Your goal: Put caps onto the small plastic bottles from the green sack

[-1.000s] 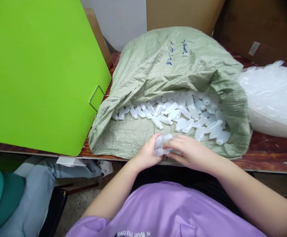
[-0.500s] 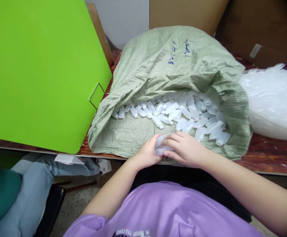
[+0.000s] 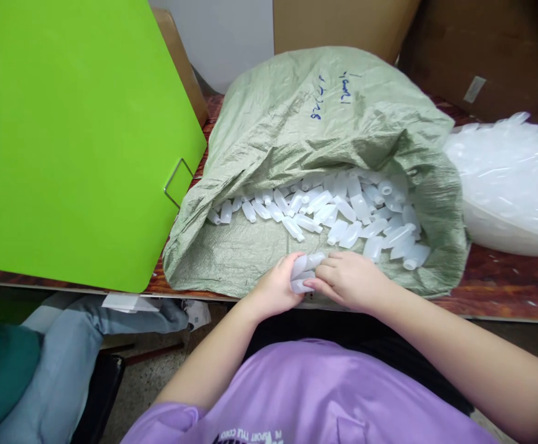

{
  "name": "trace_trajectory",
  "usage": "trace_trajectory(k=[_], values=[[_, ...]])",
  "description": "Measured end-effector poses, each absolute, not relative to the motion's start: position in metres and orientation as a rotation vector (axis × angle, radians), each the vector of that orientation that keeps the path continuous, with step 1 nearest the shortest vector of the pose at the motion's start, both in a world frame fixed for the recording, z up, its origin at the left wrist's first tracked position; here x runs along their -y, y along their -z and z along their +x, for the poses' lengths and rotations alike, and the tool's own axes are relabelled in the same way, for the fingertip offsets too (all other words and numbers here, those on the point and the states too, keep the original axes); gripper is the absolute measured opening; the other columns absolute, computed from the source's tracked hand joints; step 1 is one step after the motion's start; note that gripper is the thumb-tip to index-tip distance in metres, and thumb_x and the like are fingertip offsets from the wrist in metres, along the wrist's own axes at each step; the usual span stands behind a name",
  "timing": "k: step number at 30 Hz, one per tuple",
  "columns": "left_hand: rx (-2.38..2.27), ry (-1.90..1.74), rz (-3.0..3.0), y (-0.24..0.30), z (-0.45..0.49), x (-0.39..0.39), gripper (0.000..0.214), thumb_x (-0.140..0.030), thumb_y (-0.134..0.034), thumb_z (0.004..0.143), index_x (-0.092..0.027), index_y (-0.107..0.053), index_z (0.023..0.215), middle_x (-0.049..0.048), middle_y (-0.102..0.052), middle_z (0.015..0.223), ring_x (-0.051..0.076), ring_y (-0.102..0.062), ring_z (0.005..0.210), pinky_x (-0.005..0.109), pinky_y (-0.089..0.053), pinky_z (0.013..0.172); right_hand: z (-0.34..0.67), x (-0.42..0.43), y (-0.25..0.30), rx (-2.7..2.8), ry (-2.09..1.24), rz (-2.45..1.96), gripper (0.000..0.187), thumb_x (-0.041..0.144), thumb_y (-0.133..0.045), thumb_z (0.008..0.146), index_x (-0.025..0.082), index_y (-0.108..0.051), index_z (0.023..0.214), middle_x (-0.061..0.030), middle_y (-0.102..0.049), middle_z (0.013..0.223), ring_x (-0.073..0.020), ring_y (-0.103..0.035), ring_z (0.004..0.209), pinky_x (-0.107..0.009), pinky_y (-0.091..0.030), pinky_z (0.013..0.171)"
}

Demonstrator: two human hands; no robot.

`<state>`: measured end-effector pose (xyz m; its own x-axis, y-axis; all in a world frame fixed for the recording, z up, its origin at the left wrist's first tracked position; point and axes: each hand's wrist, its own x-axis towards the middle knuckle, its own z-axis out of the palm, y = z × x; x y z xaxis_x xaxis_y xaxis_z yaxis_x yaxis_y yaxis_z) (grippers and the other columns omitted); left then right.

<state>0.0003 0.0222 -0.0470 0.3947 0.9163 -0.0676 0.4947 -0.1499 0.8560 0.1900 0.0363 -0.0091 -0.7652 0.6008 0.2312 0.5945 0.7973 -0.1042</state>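
Several small translucent white plastic bottles [image 3: 314,259] are bunched between my hands at the front edge of the green woven sack. My left hand [image 3: 277,288] is wrapped round their left side. From the right, my right hand [image 3: 348,280] has curled fingers pressed on the same bunch, its thumb on the lower bottles. Just beyond my hands the woven sack [image 3: 260,135] lies on its side, mouth towards me. More of the same bottles [image 3: 338,233] lie loose in a heap inside it.
A bright green board [image 3: 65,142] with a wire handle stands on the left. To the right sits a clear bag [image 3: 514,185] packed with white pieces. Brown cardboard boxes [image 3: 477,49] are behind. A person's jeans [image 3: 65,357] and a teal bucket [image 3: 5,370] are at lower left.
My right hand's fingers have drawn back slightly to the right and curled more, so more of the held bottles shows. The whole view has shifted a little.
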Motion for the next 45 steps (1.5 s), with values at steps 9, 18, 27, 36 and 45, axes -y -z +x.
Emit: trace_trajectory(k=[9, 18, 27, 36, 45], values=[[-1.222, -0.638, 1.817, 0.047, 0.001, -0.022, 0.060, -0.022, -0.064, 0.067, -0.019, -0.041, 0.123, 0.0089, -0.053, 0.118, 0.023, -0.052, 0.107, 0.036, -0.042, 0.093, 0.184, -0.034, 0.012, 2.750, -0.149, -1.041, 0.039, 0.042, -0.036, 0.091, 0.016, -0.063, 0.078, -0.0062, -0.063, 0.072, -0.0163, -0.057, 0.067, -0.028, -0.039, 0.062], [-1.242, -0.673, 1.823, 0.047, 0.000, -0.022, 0.061, -0.021, -0.067, 0.064, -0.020, -0.042, 0.120, 0.0073, -0.053, 0.117, 0.022, -0.052, 0.106, 0.036, -0.041, 0.094, 0.181, -0.029, 0.008, 2.794, -0.320, -0.906, 0.023, 0.032, -0.041, 0.090, 0.015, -0.057, 0.089, -0.0078, -0.062, 0.085, -0.0188, -0.058, 0.076, -0.031, -0.044, 0.066], [-1.235, -0.647, 1.947, 0.050, 0.000, -0.025, 0.059, -0.023, -0.066, 0.065, -0.019, -0.044, 0.119, 0.0085, -0.054, 0.115, 0.022, -0.052, 0.105, 0.036, -0.041, 0.093, 0.178, -0.026, 0.019, 2.812, -0.259, -0.947, 0.027, 0.031, -0.039, 0.091, 0.013, -0.058, 0.093, -0.0110, -0.062, 0.087, -0.0205, -0.059, 0.077, -0.034, -0.046, 0.067], [-1.314, -0.044, 2.467, 0.004, 0.018, -0.037, 0.032, -0.012, -0.061, 0.061, -0.015, -0.059, 0.092, 0.0126, -0.062, 0.089, 0.031, -0.059, 0.087, 0.041, -0.044, 0.080, 0.230, -0.060, -0.014, 2.429, -0.327, -1.462, 0.034, 0.037, -0.040, 0.090, 0.016, -0.057, 0.111, -0.0100, -0.065, 0.098, -0.0204, -0.061, 0.087, -0.033, -0.048, 0.074], [-1.371, 0.498, 2.510, -0.009, 0.072, -0.054, 0.065, -0.001, -0.069, 0.053, -0.010, -0.053, 0.116, 0.0210, -0.064, 0.090, 0.037, -0.062, 0.085, 0.043, -0.047, 0.071, 0.244, -0.161, -0.013, 2.476, -0.008, -1.941, 0.030, 0.024, -0.037, 0.092, 0.010, -0.061, 0.103, -0.0168, -0.060, 0.108, -0.0230, -0.053, 0.101, -0.032, -0.041, 0.081]])
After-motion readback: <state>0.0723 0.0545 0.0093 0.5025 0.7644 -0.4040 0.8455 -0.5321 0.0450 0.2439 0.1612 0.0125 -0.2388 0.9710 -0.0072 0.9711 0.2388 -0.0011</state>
